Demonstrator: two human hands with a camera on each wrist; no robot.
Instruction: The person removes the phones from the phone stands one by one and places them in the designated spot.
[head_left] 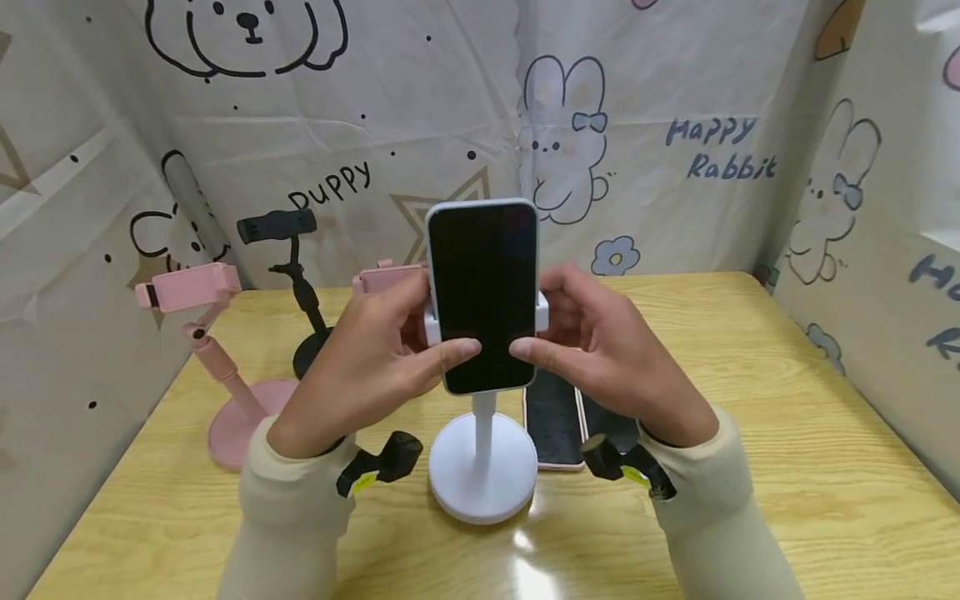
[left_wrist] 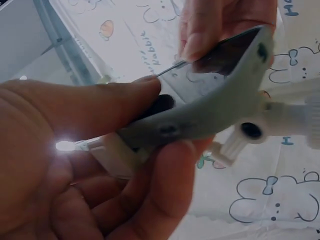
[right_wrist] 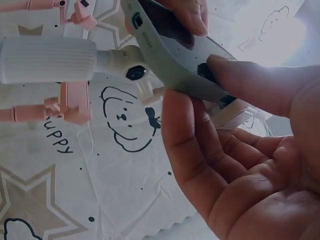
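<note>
A smartphone [head_left: 487, 292] with a dark screen and a pale case stands upright at the clamp [head_left: 542, 312] of a white phone stand [head_left: 483, 479]. My left hand [head_left: 363, 358] grips its left side, thumb on the screen and fingers behind. On the right side my right hand [head_left: 607, 350] does the same, its thumb low on the screen. In the left wrist view, fingers curl under the pale case [left_wrist: 200, 117]. The right wrist view shows the charging port end of the phone [right_wrist: 167, 60] and fingertips beneath it.
A pink phone stand [head_left: 221, 367] and a black phone stand [head_left: 303, 292] stand on the left of the wooden table [head_left: 750, 375]. Another pink stand [head_left: 386, 277] is partly hidden behind my left hand. Two phones, one pink-edged [head_left: 553, 425], lie behind the white base. Printed cloth [head_left: 450, 100] hangs around.
</note>
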